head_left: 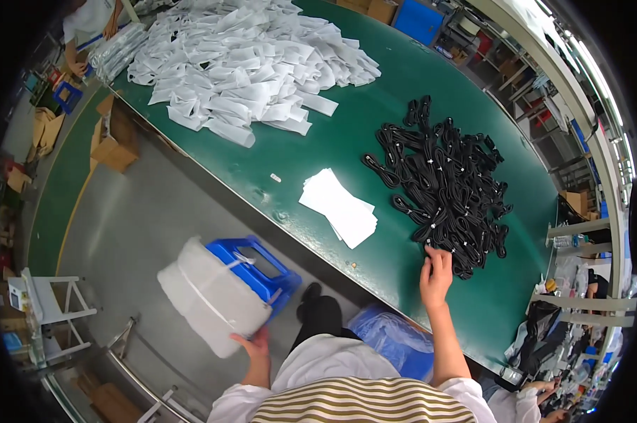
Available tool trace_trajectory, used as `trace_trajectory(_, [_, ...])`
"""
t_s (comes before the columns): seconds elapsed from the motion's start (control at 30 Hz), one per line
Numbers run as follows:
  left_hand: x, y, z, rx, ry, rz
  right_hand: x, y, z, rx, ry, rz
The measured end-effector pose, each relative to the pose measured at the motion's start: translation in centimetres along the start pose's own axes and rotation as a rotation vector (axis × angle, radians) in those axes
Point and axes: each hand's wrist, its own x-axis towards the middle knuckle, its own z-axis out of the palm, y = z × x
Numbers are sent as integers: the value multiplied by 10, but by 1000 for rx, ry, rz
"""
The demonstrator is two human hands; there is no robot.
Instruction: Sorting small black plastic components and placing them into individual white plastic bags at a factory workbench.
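Several bundled black cables, folded into loops with small white ties, lie heaped on the right part of the green table. My right hand is at the near edge of this heap, its fingertips at one bundle and its thumb apart from the fingers. Whether the fingertips touch the bundle is hard to make out. Down at the left, my left hand is beside a white padded cushion strapped to a blue plastic stool. Its thumb and fingers are spread, and nothing shows in them.
A stack of white paper sheets lies near the front edge of the green table. Behind it is a large pile of white pouches. Blue plastic sheeting hangs under the edge. Another person is at the far left.
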Motion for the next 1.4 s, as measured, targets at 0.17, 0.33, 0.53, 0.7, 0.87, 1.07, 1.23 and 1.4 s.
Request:
trace_trajectory(0.17, [-39, -10, 11, 876, -105, -636, 40, 2, 10, -44, -36, 38])
trace_trajectory(0.33, [-61, 7, 225, 1673, -677, 384, 48, 6, 30, -224, -146, 176])
trace_trajectory(0.53, [-62, -50, 443, 1494, -1670, 1063, 43, 12, 36, -107, -52, 359])
trace_trajectory(0.7, [-23, -84, 484, 1519, -2080, 886, 30, -13, 26, 168, 23, 736])
trace_trajectory(0.87, [-13, -96, 486, 1560, -2222, 833, 12, -43, 35, 369, 120, 907])
trace_trajectory(1.07, [-9, -102, 484, 1631, -2093, 842, 29, -98, 40, 270, 125, 811])
trace_trajectory(1.23, [-11, -96, 484, 1642, -2069, 878, 3, -104, 62, 190, 182, 702])
trace_trajectory(1.4, [-6, -95, 480, 1583, -1999, 986, -8, -110, 82, 31, 90, 591])
